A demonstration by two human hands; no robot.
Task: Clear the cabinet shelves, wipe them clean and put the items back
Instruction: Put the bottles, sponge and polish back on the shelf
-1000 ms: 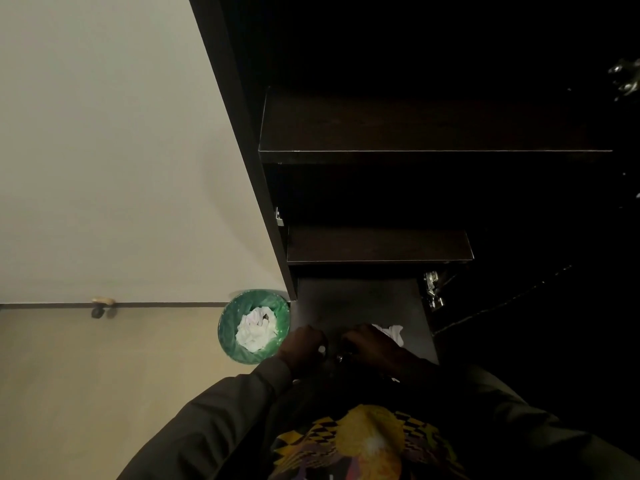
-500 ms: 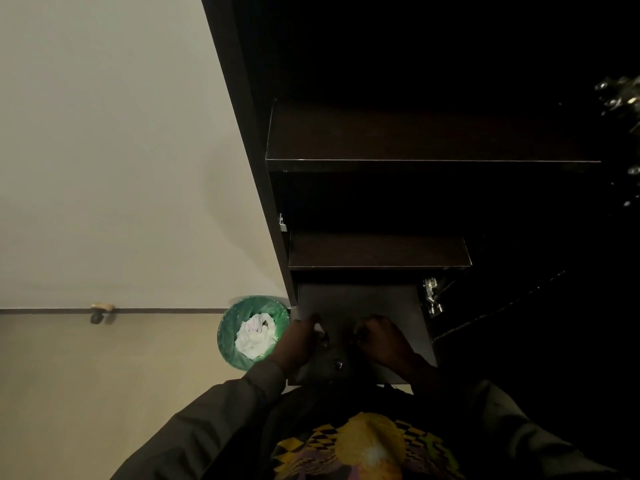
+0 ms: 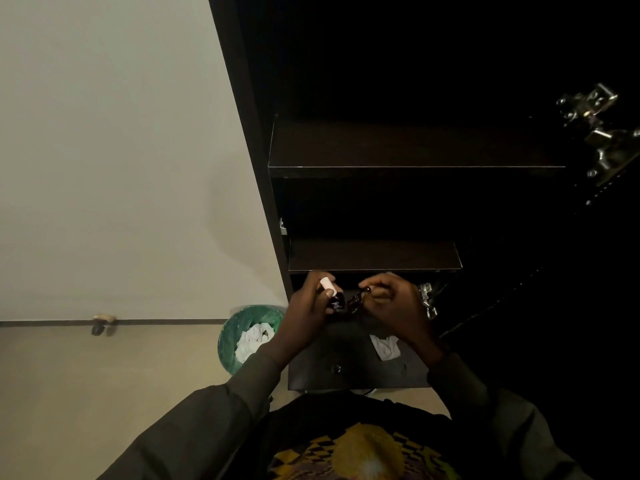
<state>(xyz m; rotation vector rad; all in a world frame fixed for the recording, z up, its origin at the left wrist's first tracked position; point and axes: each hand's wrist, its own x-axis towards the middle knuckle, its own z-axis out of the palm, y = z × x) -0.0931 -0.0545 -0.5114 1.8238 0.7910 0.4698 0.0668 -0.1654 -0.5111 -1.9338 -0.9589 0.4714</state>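
Two bare dark shelves of the open cabinet show, an upper shelf (image 3: 415,150) and a lower shelf (image 3: 374,256). Just below the lower shelf my left hand (image 3: 304,315) grips a small dark bottle with a white cap (image 3: 334,299). Beside it my right hand (image 3: 394,306) pinches a small dark object (image 3: 360,297), too dim to make out, its other fingers curled. A crumpled white cloth (image 3: 384,346) lies on the dark surface (image 3: 325,355) under my hands.
A green waste bin (image 3: 252,336) holding white paper stands on the floor left of the cabinet, against the pale wall. Metal hinges (image 3: 597,133) of the open door stick out at the right. A doorstop (image 3: 102,322) sits at the wall's foot.
Both hands have risen from the dark surface to just under the lower shelf, now holding the small items. The white cloth lies uncovered below them.
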